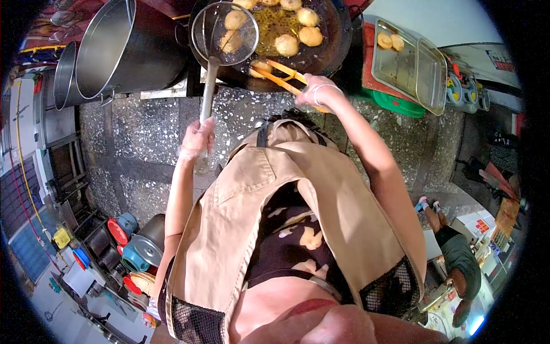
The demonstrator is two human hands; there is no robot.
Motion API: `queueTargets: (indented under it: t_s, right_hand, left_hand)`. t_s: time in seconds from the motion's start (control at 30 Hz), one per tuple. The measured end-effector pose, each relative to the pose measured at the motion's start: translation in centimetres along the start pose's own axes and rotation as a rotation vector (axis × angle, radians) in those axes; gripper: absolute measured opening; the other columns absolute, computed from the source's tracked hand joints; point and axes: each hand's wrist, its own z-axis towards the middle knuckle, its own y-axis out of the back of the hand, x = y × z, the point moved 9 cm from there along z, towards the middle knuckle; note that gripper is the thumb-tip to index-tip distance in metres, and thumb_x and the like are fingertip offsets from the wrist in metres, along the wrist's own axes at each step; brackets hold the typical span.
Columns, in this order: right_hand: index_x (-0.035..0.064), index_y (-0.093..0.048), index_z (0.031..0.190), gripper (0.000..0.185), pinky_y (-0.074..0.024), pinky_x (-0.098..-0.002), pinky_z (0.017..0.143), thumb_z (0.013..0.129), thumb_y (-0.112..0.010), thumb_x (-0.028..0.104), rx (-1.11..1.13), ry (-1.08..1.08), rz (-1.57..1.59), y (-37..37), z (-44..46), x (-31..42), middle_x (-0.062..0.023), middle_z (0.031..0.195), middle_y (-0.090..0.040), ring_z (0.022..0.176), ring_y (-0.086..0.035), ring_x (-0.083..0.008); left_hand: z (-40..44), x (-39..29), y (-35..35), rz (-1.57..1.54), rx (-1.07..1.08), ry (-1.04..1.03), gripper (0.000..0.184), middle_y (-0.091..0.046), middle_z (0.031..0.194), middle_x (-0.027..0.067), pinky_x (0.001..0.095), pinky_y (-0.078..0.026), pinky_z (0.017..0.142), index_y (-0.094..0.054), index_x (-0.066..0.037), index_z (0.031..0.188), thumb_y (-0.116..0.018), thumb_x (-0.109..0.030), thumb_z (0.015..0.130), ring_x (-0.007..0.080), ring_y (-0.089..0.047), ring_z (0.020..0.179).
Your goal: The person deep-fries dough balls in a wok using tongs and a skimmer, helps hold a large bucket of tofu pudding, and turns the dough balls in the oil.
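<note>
My left hand, in a clear plastic glove, is closed around the handle of a wire-mesh strainer. The strainer's round head is over the left side of a wok of bubbling oil. Two golden balls show at its mesh; whether they lie in it or under it I cannot tell. My right hand, also gloved, grips orange tongs. Their tips are at another fried ball by the wok's near edge. Several more balls float in the oil.
Right of the wok, a rectangular metal tray bears two fried balls, with a green basin below it. Large metal pots stand on the left. Behind me are stacked basins and a person at the right.
</note>
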Motion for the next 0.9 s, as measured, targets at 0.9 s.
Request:
queueTargets:
  t_s: [0.9]
  right_hand:
    - [0.0022, -0.046, 0.123, 0.073, -0.0457, -0.0380, 0.090, 0.065, -0.074, 0.035, -0.022, -0.091, -0.041, -0.5, -1.3, 0.8, -0.0216, 0.113, -0.058, 0.105, -0.056, -0.0338]
  left_hand:
    - [4.9, 8.4, -5.4, -0.439, -0.113, -0.021, 0.041, -0.046, 0.053, 0.0011, 0.0274, -0.037, 0.035, -0.051, -0.008, 0.071, -0.050, -0.045, 0.089, 0.0122, -0.042, 0.038]
